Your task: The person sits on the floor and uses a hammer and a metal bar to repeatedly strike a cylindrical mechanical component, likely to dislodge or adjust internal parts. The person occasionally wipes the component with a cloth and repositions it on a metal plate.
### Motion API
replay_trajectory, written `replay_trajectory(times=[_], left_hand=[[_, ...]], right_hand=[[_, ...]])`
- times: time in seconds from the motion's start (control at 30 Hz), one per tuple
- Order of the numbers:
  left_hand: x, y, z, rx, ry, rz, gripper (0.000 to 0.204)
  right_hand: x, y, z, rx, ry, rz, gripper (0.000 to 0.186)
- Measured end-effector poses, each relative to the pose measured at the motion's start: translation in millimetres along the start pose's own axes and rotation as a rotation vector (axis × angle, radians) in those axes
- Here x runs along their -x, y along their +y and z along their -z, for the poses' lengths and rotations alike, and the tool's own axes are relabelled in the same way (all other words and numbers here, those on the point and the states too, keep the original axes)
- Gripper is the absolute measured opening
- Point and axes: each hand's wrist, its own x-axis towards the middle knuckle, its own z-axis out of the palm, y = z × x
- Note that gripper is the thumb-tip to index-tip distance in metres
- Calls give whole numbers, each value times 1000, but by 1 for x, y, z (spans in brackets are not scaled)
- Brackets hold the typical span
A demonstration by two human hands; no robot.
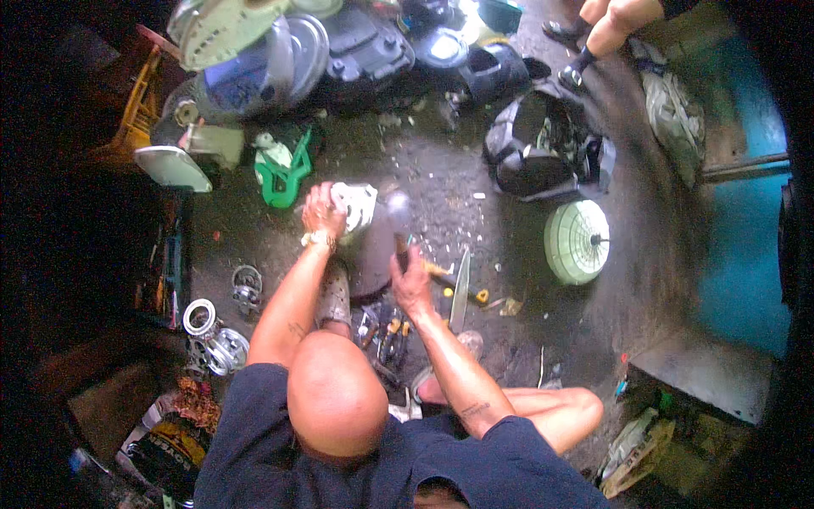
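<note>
My left hand (322, 212) is closed on the edge of a white plastic part (356, 208) with openings in it. The part stands over the far side of a dark round slab (377, 254) on the floor. In my right hand (410, 284) is the dark handle of a hammer (401, 244), gripped in a fist. Its head is smeared by motion, just right of the white part and apart from it. A long knife blade (461, 293) and a yellow-and-black handled tool (462, 286) lie right of my right wrist. Several pliers-like tools (390, 339) lie between my feet.
A green plastic piece (284, 174) lies beyond my left hand. A pale round fan grille (578, 243) and a black-and-grey bag (543, 148) stand to the right. Plastic scrap (365, 51) is piled far off. Metal parts (222, 346) sit at left. Another person's legs (606, 38) show far right.
</note>
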Motion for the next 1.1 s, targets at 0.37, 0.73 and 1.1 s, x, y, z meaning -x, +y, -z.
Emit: replay_trajectory(times=[0.37, 0.73, 1.1], left_hand=[[-12, -18, 4, -39, -13, 63, 28], [-20, -27, 4, -32, 31, 20, 28], [-14, -21, 11, 53, -4, -13, 31]], right_hand=[[-10, -108, 64, -443, 66, 173, 33], [-18, 21, -13, -73, -118, -302, 54], [-63, -99, 33, -920, 362, 420, 29]])
